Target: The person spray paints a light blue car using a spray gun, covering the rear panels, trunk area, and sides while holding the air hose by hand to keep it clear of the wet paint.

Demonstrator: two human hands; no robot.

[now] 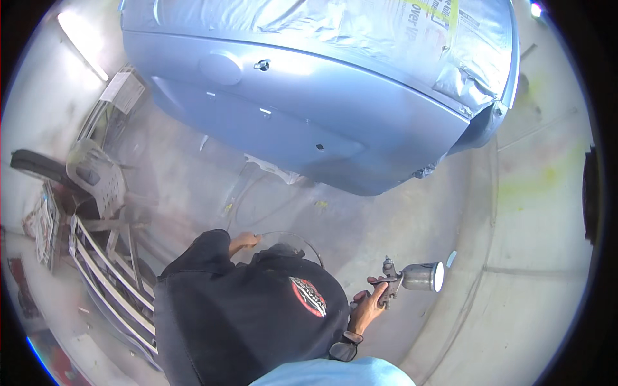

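In my right hand (pixel 367 310) is a metal paint spray gun (pixel 388 283), with my fingers wrapped round its handle. Its grey cup (pixel 421 278) sticks out to the right and has a white end. My left hand (pixel 244 242), held out in front of my black shirt (pixel 251 315), closes on a thin air hose (pixel 293 234) that curves toward the right and passes behind my body. Ahead of both hands stands a light blue car body panel (pixel 270 96), apart from the gun. Silvery masking film (pixel 360 26) covers the part above it.
At the left are a pale plastic chair (pixel 96 174), a metal rack of slanted bars (pixel 112 283) and a stack of papers (pixel 44 228). Pale walls (pixel 541 225) with yellow-green overspray curve round the right side. Crumpled film (pixel 273 168) hangs below the panel, above the grey floor (pixel 360 225).
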